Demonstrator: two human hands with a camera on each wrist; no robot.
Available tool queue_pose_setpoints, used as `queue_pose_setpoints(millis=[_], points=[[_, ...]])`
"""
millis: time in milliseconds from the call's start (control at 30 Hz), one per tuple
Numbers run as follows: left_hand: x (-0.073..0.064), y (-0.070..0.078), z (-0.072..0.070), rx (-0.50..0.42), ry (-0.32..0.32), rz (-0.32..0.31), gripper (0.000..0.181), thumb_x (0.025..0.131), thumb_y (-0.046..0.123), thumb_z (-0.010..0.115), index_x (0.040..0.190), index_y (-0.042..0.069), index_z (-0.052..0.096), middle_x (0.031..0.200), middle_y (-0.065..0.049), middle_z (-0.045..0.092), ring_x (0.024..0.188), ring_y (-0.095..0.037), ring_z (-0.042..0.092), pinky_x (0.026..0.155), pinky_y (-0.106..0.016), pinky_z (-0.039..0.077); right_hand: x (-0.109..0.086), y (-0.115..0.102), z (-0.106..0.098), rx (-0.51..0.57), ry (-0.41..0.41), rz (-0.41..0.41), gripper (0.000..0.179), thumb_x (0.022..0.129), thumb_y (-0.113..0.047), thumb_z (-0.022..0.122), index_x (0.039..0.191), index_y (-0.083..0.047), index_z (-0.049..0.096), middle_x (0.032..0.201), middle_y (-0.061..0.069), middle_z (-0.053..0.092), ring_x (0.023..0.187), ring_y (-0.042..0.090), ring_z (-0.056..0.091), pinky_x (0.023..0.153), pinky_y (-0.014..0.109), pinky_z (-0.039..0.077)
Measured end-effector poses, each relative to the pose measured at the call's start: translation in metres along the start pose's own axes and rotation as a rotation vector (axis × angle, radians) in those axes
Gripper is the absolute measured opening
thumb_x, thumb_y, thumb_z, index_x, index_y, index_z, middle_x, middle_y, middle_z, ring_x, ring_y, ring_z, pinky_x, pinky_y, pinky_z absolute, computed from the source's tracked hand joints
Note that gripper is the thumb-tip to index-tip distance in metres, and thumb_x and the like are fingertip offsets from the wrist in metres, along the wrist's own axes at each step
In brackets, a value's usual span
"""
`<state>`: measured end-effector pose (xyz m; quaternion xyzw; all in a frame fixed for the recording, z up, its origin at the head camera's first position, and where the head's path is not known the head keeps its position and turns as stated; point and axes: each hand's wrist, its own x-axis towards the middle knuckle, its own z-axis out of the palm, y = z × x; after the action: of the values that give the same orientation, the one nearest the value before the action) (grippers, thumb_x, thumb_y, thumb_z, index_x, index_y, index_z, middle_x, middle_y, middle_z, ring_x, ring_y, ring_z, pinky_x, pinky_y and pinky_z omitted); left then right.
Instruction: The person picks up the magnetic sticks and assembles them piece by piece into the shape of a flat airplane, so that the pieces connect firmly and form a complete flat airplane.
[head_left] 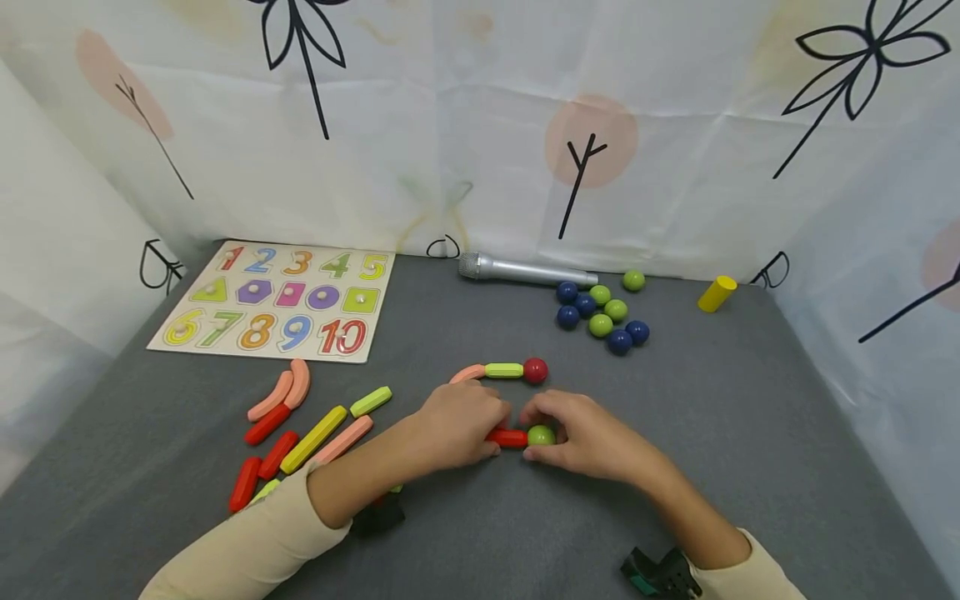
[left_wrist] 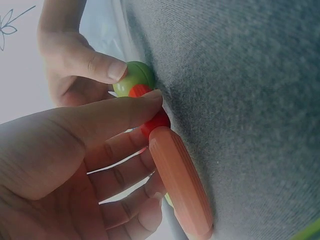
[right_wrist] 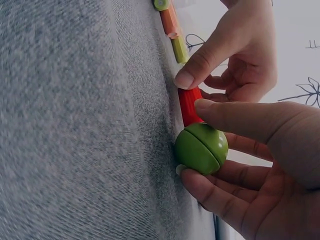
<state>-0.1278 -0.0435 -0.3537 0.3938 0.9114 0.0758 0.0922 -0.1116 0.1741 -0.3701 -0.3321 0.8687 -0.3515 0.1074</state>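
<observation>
My left hand (head_left: 465,425) pinches a short red stick (head_left: 512,438) between thumb and fingers, low over the grey table. At the stick's right end sits a green ball (head_left: 541,436), with a groove round it in the right wrist view. My right hand (head_left: 592,433) holds this ball, thumb on the near side and fingers curled round it. In the left wrist view a ridged pink stick (left_wrist: 180,182) lies end to end with the red one. Just beyond the hands lies another row: a curved pink piece (head_left: 468,373), a lime stick (head_left: 504,370) and a red ball (head_left: 536,371).
Loose red, pink, yellow and lime sticks (head_left: 313,440) lie to the left, partly under my left forearm. A number puzzle board (head_left: 378,287) is at the back left. Farther back are a silver microphone (head_left: 536,272), several blue and green balls (head_left: 601,325) and a yellow cylinder (head_left: 717,294).
</observation>
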Motion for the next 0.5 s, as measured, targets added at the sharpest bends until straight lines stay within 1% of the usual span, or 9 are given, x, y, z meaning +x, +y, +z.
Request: queue_pose_setpoints(millis=[300, 500], points=[[-0.0033, -0.0006, 0.0026, 0.002, 0.024, 0.002, 0.019, 0.084, 0.025, 0.083, 0.083, 0.018, 0.066, 0.072, 0.008, 0.05, 0.064, -0.008, 0.047, 0.052, -0.026, 0.042, 0.0006, -0.0016, 0.0019, -0.016, -0.007, 0.008, 0.028, 0.085, -0.015, 0.082, 0.109, -0.01, 0.069, 0.102, -0.001, 0.067, 0.077, 0.01, 0.057, 0.067, 0.029, 0.051], [-0.0058, 0.0014, 0.0035, 0.03, 0.048, -0.009, 0.02, 0.083, 0.027, 0.084, 0.086, 0.018, 0.067, 0.072, 0.008, 0.051, 0.066, -0.011, 0.048, 0.052, -0.028, 0.042, 0.001, -0.0033, 0.0036, -0.065, 0.005, 0.0, 0.027, 0.085, -0.017, 0.083, 0.107, -0.012, 0.069, 0.1, -0.004, 0.066, 0.08, 0.009, 0.056, 0.071, 0.029, 0.049]])
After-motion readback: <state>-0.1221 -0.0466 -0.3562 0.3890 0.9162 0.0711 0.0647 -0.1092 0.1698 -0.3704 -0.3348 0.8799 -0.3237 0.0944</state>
